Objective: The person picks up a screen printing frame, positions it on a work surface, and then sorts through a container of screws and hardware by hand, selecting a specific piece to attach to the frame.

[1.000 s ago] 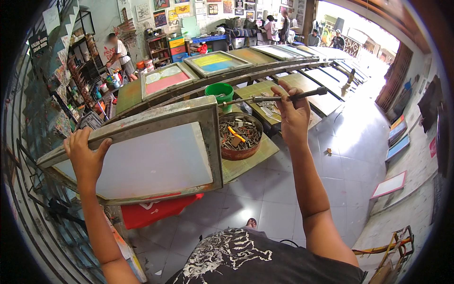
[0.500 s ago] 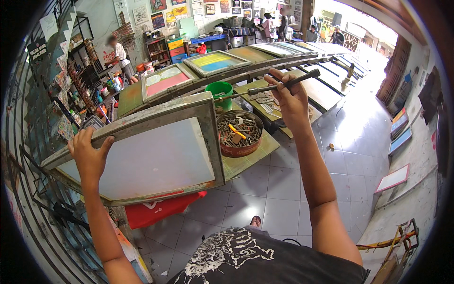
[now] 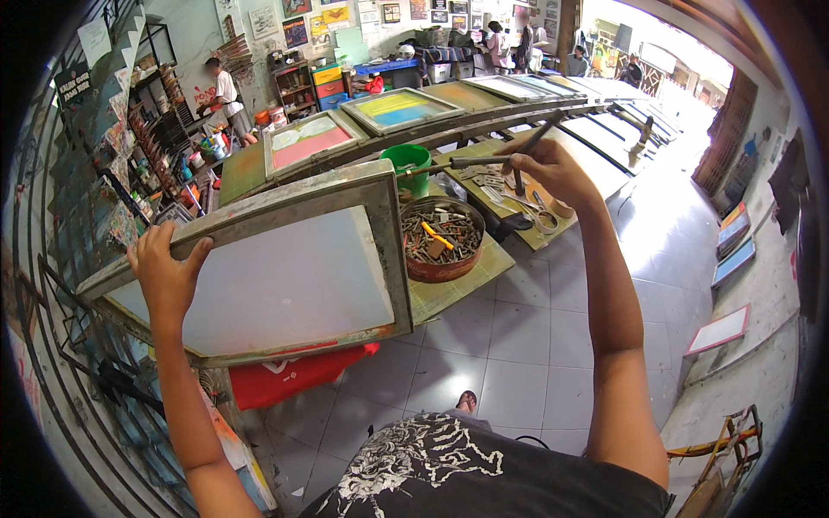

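Note:
A screen printing frame with a pale mesh is tilted up in front of me on the left. My left hand grips its upper edge, thumb on the near face and fingers over the top. My right hand holds a dark metal socket wrench by its crossing bars, out to the right of the frame. The wrench's socket end points left at a thin rod that sticks out from the frame's right side. Whether the socket sits on that rod is too small to tell.
A round tin full of small metal pieces stands on a board beside the frame, with a green bucket behind it. Scissors and tape lie further right. Red cloth hangs below the frame. More screens line the long table; other people stand further off.
My right hand has turned the wrench, so its handle bars now point up and down differently. The hand has shifted slightly right and down. My left hand and the frame are nearly still.

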A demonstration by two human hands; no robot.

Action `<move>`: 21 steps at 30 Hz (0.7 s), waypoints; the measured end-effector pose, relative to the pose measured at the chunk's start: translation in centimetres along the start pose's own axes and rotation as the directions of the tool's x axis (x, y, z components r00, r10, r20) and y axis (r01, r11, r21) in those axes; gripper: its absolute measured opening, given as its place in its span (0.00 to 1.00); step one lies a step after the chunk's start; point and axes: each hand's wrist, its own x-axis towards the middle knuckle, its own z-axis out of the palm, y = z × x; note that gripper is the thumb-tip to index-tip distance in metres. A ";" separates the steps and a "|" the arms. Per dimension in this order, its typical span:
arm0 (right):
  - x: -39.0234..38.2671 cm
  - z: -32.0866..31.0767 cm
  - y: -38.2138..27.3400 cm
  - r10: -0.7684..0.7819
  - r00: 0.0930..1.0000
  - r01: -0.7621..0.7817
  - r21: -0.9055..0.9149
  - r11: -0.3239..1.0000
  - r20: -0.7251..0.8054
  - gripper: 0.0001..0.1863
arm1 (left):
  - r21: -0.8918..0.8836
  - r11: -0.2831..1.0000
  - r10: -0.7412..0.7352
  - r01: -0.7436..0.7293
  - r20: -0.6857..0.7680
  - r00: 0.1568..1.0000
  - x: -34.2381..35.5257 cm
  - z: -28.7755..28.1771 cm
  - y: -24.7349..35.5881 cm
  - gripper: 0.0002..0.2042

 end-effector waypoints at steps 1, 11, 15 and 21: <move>0.2 0.3 -0.9 0.031 0.999 -0.034 0.055 0.998 0.042 0.17 | 0.009 1.000 -0.009 0.009 0.016 1.000 0.0 -0.2 0.0 0.35; -1.0 1.3 -2.1 0.363 0.931 -0.299 0.488 0.820 -0.041 0.17 | 0.005 0.999 0.036 -0.036 -0.061 0.998 -0.1 0.4 -0.2 0.35; -1.9 2.5 -3.7 0.317 0.938 -0.156 0.644 0.749 -0.142 0.13 | 0.025 0.999 0.039 -0.037 -0.068 0.997 -0.2 0.0 -0.2 0.35; -1.9 1.4 0.9 0.065 0.963 0.041 0.379 0.924 -0.263 0.09 | 0.022 0.999 0.036 -0.035 -0.060 0.998 0.0 0.4 0.1 0.36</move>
